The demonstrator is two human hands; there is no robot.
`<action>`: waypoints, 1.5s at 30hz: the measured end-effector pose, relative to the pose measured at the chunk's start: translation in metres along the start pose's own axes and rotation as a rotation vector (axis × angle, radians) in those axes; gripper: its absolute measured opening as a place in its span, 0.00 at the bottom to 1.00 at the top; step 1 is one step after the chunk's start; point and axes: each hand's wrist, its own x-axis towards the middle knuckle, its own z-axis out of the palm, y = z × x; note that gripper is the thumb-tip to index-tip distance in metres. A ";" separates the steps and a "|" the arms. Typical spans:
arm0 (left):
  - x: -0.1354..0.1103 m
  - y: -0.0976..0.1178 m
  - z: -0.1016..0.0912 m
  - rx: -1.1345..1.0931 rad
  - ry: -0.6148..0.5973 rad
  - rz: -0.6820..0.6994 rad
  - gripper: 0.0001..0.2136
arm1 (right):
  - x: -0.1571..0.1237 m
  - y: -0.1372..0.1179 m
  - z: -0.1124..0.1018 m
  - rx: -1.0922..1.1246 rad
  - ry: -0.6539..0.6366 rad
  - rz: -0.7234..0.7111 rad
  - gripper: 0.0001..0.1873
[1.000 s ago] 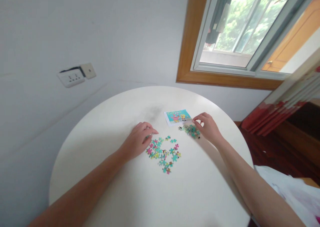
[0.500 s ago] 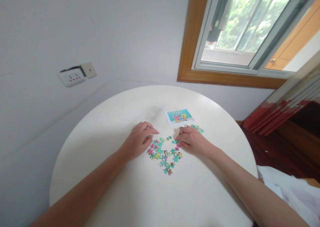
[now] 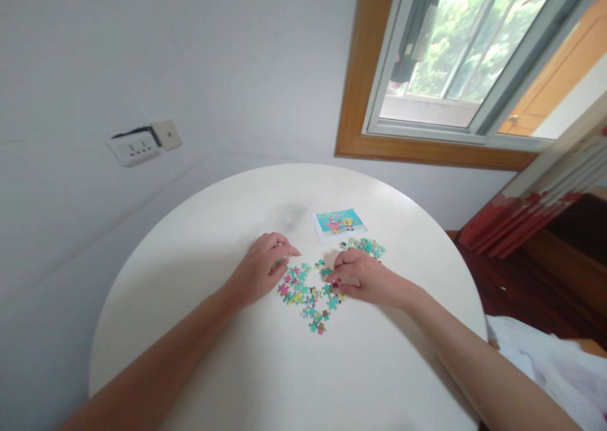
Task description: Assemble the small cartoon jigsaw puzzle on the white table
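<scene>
Loose jigsaw puzzle pieces [image 3: 298, 285] in teal, pink and yellow lie in a rough ring on the white table. My left hand [image 3: 264, 263] rests at the left edge of this ring, its index finger stretched out and the thumb apart from it. Nothing shows in its grasp. At the ring's right side, my right hand [image 3: 356, 275] has its thumb and fingertips closed on a pink puzzle piece [image 3: 336, 282], partly hidden by the fingers. Behind that hand lies a second heap of puzzle pieces [image 3: 367, 246], mostly teal.
A small picture card [image 3: 340, 223] with cartoon figures lies beyond the heap. The round white table [image 3: 227, 210] stands against a wall with a socket [image 3: 137, 148]. A wood-framed window [image 3: 348, 112] is at the right, with a red and white curtain [image 3: 509, 222] beside it.
My right hand has moved slightly towards me, from the edge of the far heap to the pink piece. More of that heap now shows. My left hand has stayed in place.
</scene>
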 end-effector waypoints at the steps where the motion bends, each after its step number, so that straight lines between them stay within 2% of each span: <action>1: 0.000 0.000 0.000 -0.001 -0.003 -0.001 0.13 | 0.000 -0.001 0.001 -0.013 -0.012 0.009 0.10; 12: 0.000 -0.001 0.000 0.009 -0.015 -0.008 0.14 | 0.008 0.006 0.028 -0.055 0.094 0.074 0.08; 18: 0.001 -0.001 0.000 0.012 -0.013 -0.010 0.14 | 0.010 -0.001 0.023 -0.091 0.118 0.117 0.10; 21: 0.001 -0.001 0.000 0.008 -0.006 -0.008 0.13 | 0.007 -0.004 0.009 -0.031 0.084 0.072 0.09; 26: 0.000 -0.002 0.001 -0.002 -0.018 -0.002 0.14 | -0.003 -0.007 -0.010 0.060 -0.061 0.015 0.07; 29: -0.001 -0.002 0.001 -0.003 -0.021 -0.003 0.14 | -0.005 -0.008 -0.011 0.049 -0.098 0.017 0.09; 33: 0.000 -0.002 0.001 0.001 -0.018 -0.016 0.13 | -0.001 -0.008 -0.004 0.050 -0.118 -0.020 0.04; 40: -0.001 -0.001 0.001 0.002 -0.025 -0.014 0.13 | 0.006 -0.007 0.013 -0.002 0.019 0.011 0.05; 45: 0.000 0.001 -0.002 0.015 -0.019 -0.027 0.13 | 0.004 -0.007 0.010 0.005 0.084 -0.006 0.08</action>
